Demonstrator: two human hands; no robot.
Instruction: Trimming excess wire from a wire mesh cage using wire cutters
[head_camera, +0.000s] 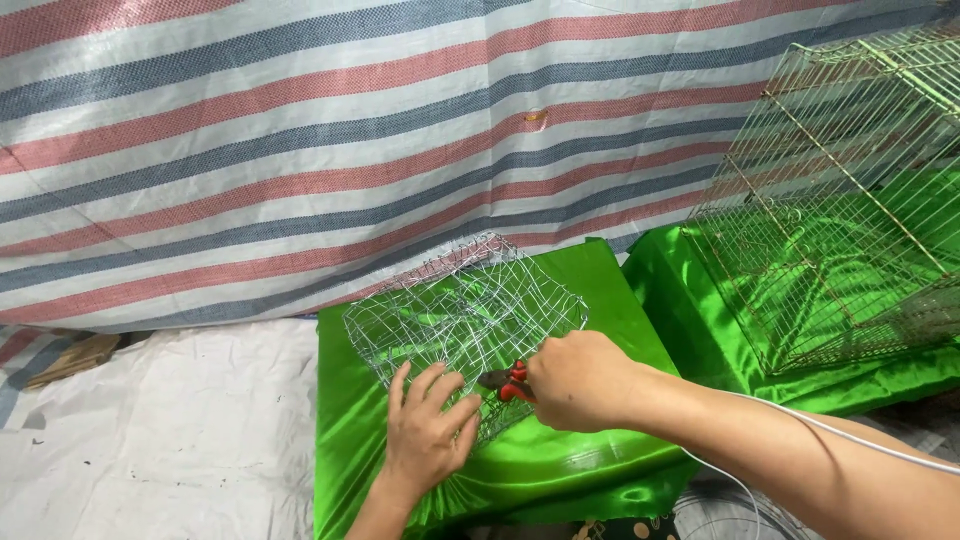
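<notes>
A small wire-mesh basket (465, 310) lies on a box covered in shiny green cloth (590, 290). My left hand (428, 432) rests flat on the mesh's near edge with its fingers spread. My right hand (580, 380) is closed around red-handled pliers (508, 383), whose dark jaws touch the mesh near my left fingertips. A thin white cable (850, 437) runs along my right forearm.
A large wire cage (850, 200) stands on a second green-draped surface at the right. A red, white and blue striped tarp (300, 130) hangs behind everything. A white sheet (160, 430) covers the floor at left, with a piece of wood (70, 358) at its edge.
</notes>
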